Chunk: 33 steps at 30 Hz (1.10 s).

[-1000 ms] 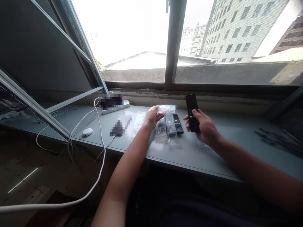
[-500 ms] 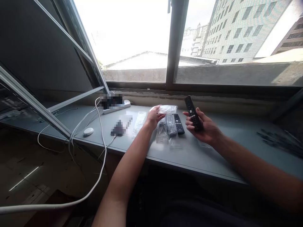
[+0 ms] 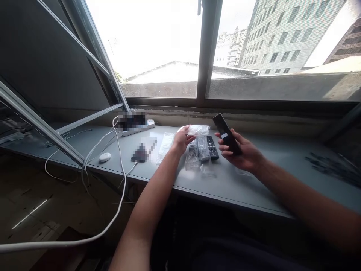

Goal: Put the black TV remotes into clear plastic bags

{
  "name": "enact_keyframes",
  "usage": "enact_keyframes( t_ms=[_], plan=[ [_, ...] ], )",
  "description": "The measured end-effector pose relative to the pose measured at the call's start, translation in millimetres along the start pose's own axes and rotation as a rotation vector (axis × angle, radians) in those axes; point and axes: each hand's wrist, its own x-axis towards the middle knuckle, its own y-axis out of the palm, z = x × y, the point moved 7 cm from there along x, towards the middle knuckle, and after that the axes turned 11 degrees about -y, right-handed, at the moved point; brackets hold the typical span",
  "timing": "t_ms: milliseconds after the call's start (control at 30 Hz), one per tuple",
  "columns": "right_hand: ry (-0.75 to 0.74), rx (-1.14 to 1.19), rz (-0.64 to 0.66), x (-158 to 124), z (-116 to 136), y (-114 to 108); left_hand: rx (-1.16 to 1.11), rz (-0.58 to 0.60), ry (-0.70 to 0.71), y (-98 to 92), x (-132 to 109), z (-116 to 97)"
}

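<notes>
In my right hand (image 3: 243, 152) is a black remote (image 3: 227, 134), held tilted above the table with its plain back and a small white label showing. My left hand (image 3: 182, 141) pinches a clear plastic bag (image 3: 198, 130) by its left end. Below it on the table lie a bagged remote (image 3: 203, 148), another plastic-wrapped item (image 3: 192, 156) and a bare black remote (image 3: 212, 147) with its buttons up. A flat clear bag (image 3: 165, 145) rests left of my left hand.
Left on the grey table (image 3: 152, 174) are a white round device (image 3: 105, 157), a blurred-out item with a cable, and a power strip (image 3: 151, 123). White cables (image 3: 123, 165) hang over the front edge. Dark thin items (image 3: 332, 167) lie far right. A metal frame (image 3: 70, 145) leans left.
The remote in my right hand has turned over, from its button side to its back. My left hand and its plastic bag have hardly moved.
</notes>
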Motion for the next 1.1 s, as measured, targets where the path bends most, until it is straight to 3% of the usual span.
enact_keyframes(
  t_ms=[133,233,400,567,700,933,1033,1100],
  plan=[
    [-0.019,-0.1,-0.075,2.8,-1.2,-9.2,0.009,0.013,0.0,0.0,0.8,0.6],
    [-0.085,-0.241,-0.049,6.5,1.0,-16.1,0.01,0.021,0.002,0.8,1.1,0.4],
    [-0.367,-0.596,0.051,7.7,17.0,-14.4,-0.016,0.003,-0.001,-0.5,1.7,-0.5],
    [-0.687,-0.915,0.219,0.9,39.8,14.8,-0.041,-0.005,-0.004,-2.6,-0.4,-1.7],
    [-0.786,-1.04,0.36,2.8,46.8,27.5,-0.038,0.008,0.001,-2.6,-0.4,-1.8],
    [-0.924,-1.164,0.419,5.0,46.5,7.9,-0.044,-0.027,0.05,-8.9,8.0,0.5],
    [-1.027,-1.272,0.402,-8.4,52.6,9.4,-0.02,-0.024,0.046,-6.6,7.8,2.6],
    [-1.02,-1.334,0.386,-15.6,56.2,13.0,0.006,-0.032,0.048,-4.2,5.6,3.4]
  ],
)
